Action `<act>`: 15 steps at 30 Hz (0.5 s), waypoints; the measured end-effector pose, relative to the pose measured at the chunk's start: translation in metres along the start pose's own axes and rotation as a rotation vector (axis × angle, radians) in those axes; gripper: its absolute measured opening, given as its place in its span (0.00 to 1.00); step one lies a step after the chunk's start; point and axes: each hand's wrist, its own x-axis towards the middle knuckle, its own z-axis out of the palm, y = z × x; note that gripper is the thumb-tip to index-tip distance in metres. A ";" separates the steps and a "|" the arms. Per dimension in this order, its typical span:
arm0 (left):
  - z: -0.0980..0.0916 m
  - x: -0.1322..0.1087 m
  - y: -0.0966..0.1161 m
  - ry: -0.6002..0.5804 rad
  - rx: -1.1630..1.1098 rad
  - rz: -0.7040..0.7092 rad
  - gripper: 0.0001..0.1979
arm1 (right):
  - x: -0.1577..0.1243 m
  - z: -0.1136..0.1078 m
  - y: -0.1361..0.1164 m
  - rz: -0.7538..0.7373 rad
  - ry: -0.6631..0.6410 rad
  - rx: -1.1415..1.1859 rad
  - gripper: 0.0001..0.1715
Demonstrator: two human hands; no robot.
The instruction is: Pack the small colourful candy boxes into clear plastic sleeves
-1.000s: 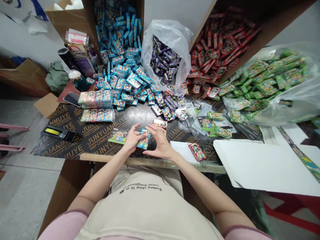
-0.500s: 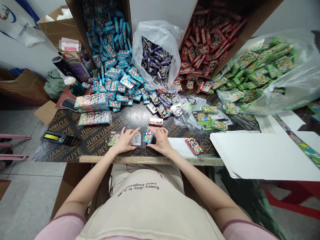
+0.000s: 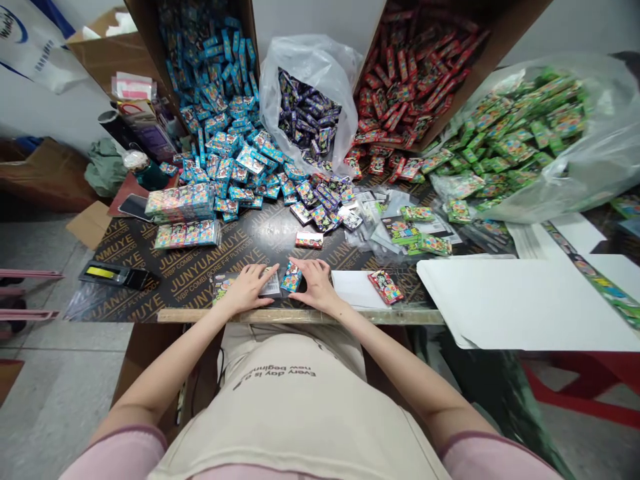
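Note:
My left hand (image 3: 246, 291) rests with fingers apart on a clear plastic bag (image 3: 273, 283) that has a printed green card and a barcode label, partly covered by the hand. To its right, my right hand (image 3: 318, 288) grips a small blue printed box (image 3: 291, 277) between thumb and fingers, at the bag's right end. Whether the box is inside the bag's opening I cannot tell. Just beyond lies a red and white small box (image 3: 309, 240). Right of my right hand, a red printed box (image 3: 385, 287) overlaps the edge of a white sheet (image 3: 353, 287).
Heaps of blue boxes (image 3: 250, 160), purple boxes (image 3: 313, 113), red boxes (image 3: 405, 80) and green boxes (image 3: 520, 133) line the back. Stacked wrapped packs (image 3: 185, 233) and a black tray (image 3: 117, 275) stand left. White boards (image 3: 520, 300) overhang the front right edge.
My right hand has drawn the blue box slightly toward me, beside the bag. My left fingers have lowered a little onto the bag. The whole view has shifted slightly.

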 end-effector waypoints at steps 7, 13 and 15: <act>-0.014 0.018 0.001 0.021 0.023 0.041 0.39 | 0.011 -0.010 0.001 -0.009 0.073 -0.016 0.45; -0.015 0.024 0.006 0.103 -0.121 0.038 0.35 | 0.004 -0.019 0.000 -0.100 0.052 0.069 0.48; -0.012 0.024 0.008 0.142 -0.167 0.023 0.35 | 0.001 -0.019 -0.001 -0.129 0.031 0.108 0.50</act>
